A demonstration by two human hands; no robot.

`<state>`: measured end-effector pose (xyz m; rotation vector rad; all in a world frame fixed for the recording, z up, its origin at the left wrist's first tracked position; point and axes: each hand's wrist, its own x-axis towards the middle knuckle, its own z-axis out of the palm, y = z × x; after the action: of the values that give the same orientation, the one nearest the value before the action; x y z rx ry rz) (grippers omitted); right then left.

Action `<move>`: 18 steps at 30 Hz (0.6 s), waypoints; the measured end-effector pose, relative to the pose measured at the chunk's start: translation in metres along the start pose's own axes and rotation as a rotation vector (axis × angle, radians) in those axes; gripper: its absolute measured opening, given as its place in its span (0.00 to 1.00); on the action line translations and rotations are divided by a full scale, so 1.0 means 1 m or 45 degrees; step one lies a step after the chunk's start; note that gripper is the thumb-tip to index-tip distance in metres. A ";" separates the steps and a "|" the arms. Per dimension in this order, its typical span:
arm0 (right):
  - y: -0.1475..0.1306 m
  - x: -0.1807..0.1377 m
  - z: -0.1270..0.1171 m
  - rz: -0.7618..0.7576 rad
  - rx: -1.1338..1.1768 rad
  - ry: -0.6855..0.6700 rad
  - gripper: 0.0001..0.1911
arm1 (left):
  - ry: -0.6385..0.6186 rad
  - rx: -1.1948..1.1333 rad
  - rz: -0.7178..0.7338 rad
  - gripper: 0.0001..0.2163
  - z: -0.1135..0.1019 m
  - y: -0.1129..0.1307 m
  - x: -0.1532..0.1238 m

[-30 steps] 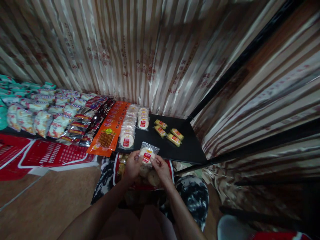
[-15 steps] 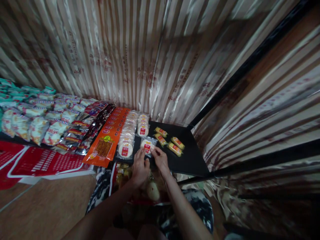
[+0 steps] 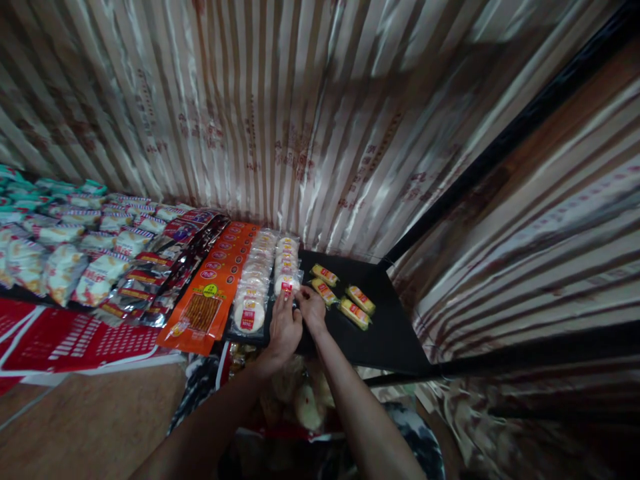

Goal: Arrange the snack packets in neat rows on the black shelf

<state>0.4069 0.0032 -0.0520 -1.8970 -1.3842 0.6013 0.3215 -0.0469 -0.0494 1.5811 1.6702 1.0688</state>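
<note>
A clear packet of round white rice crackers (image 3: 286,285) with a red label lies at the front end of a short overlapping row of like packets (image 3: 287,252). My left hand (image 3: 285,330) has its fingertips on the packet's near edge. At its right corner, my right hand (image 3: 312,309) grips the wrapper between thumb and fingers. Left of my hands runs a longer row of the same rice cracker packets (image 3: 249,315). Several small yellow-wrapped snacks (image 3: 355,313) lie to the right on the black shelf (image 3: 387,333).
Orange snack bags (image 3: 204,303) lie left of the crackers, followed by dark shiny packets (image 3: 145,270), white snack bags (image 3: 103,273) and green packets (image 3: 15,190). A striped curtain (image 3: 270,133) hangs behind. Black poles (image 3: 450,173) frame the right side. Below the shelf sits a bag of food (image 3: 306,405).
Both hands have pushed the rice cracker packet away from me and slightly left, up against the front of the shorter row. The view has shifted slightly.
</note>
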 end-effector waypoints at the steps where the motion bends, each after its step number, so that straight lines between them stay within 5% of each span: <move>1: 0.000 0.002 0.001 -0.006 0.000 0.001 0.14 | 0.005 0.005 0.004 0.21 0.001 -0.001 0.002; 18: -0.005 0.005 0.006 -0.031 -0.171 0.058 0.14 | 0.002 0.086 0.009 0.23 0.006 -0.003 0.008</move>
<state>0.4014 0.0103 -0.0516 -1.9833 -1.4477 0.4603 0.3242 -0.0377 -0.0539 1.6305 1.7196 1.0275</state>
